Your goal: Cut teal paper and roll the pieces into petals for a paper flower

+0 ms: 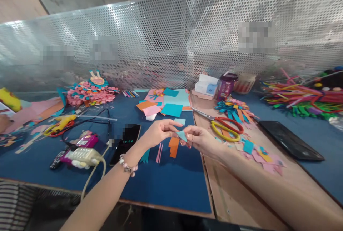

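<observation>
A small light-blue piece of paper (pixel 182 136), pointed at its lower end, is held up over the blue mat. My right hand (pixel 198 137) pinches it between thumb and fingers. My left hand (pixel 164 131) reaches in from the other side, fingers curled at the paper's left edge; whether they grip it firmly is hard to see. Below the hands lie orange paper strips (pixel 174 147), thin pink strips (pixel 159 153) and a fringed teal piece (pixel 145 156). Just behind is another light-blue piece (pixel 180 121).
Scissors (pixel 226 128) with red and yellow handles lie right of my hands. A phone (pixel 125 143), a power strip (pixel 83 156) with cables and a yellow glue gun (pixel 63 123) lie left. Behind stand coloured sheets (pixel 171 109) and a purple cup (pixel 227 86). Another person's hand (pixel 4 122) shows far left.
</observation>
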A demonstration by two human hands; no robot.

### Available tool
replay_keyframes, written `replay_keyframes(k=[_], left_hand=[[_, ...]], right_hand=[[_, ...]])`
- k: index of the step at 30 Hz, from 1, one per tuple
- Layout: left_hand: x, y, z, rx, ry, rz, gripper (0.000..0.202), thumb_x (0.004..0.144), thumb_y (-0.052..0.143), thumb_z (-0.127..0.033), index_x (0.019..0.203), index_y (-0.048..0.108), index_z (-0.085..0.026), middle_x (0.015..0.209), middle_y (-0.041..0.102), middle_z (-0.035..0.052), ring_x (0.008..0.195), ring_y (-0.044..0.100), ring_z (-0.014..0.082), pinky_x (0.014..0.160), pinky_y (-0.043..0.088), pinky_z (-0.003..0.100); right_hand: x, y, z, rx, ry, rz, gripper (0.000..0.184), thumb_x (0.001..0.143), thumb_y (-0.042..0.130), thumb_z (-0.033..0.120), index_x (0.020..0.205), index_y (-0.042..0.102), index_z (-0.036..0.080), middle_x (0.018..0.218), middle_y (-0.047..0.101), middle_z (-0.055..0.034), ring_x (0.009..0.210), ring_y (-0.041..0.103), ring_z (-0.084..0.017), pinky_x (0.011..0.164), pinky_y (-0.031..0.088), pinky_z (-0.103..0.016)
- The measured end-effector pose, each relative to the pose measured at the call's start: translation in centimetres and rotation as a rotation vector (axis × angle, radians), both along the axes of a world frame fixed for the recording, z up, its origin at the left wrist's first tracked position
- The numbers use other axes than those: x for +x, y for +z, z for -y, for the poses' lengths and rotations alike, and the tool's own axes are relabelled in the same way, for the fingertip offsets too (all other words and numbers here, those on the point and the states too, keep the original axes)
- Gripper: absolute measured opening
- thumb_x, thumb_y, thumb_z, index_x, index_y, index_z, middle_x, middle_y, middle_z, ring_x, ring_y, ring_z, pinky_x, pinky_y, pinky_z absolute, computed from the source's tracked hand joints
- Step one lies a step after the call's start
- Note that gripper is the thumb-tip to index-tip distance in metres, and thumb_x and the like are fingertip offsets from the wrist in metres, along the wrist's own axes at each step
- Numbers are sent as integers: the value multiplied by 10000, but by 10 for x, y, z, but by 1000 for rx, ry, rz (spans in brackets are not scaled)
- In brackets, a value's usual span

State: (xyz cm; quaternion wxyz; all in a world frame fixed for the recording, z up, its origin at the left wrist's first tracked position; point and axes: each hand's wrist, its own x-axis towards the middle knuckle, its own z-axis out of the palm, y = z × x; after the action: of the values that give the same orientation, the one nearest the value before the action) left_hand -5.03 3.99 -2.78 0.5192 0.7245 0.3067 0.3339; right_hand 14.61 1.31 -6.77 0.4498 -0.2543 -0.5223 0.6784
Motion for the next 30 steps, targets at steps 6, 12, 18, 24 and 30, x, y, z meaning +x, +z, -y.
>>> replay_keyframes(k=[6,12,18,24,30], left_hand=[[2,0,0,-25,8,-17,268,736,684,-231,998,644,-189,842,712,38,808,666,159,824,494,314],[5,1,0,-12,67,-15,253,748,669,-211,998,643,-189,871,711,43,821,667,167,829,501,318],[5,2,2,-22,82,-22,232,742,675,-211,973,648,-199,909,716,43,843,673,176,827,514,322],[2,1,2,-10,110,-44,229,742,684,-236,967,655,-210,898,711,32,837,668,159,819,509,294],[4,-1,-1,-41,65,-44,208,751,677,-234,957,665,-207,862,721,26,815,668,151,800,506,280]], right_hand=[[2,-2,-2,16,-23,40,266,715,721,406,808,692,158,665,670,-29,573,583,-116,504,445,-244],[3,27,12,51,-104,140,189,757,696,323,823,654,151,705,654,-19,588,573,-108,560,471,-250],[6,32,14,139,-187,312,200,784,653,368,812,644,170,739,604,3,586,548,-100,598,460,-259],[5,25,13,107,-148,304,224,801,628,390,796,623,165,737,605,-2,570,570,-110,592,464,-275],[4,15,11,94,-134,295,213,818,611,384,840,606,172,733,609,4,567,601,-114,592,482,-277]])
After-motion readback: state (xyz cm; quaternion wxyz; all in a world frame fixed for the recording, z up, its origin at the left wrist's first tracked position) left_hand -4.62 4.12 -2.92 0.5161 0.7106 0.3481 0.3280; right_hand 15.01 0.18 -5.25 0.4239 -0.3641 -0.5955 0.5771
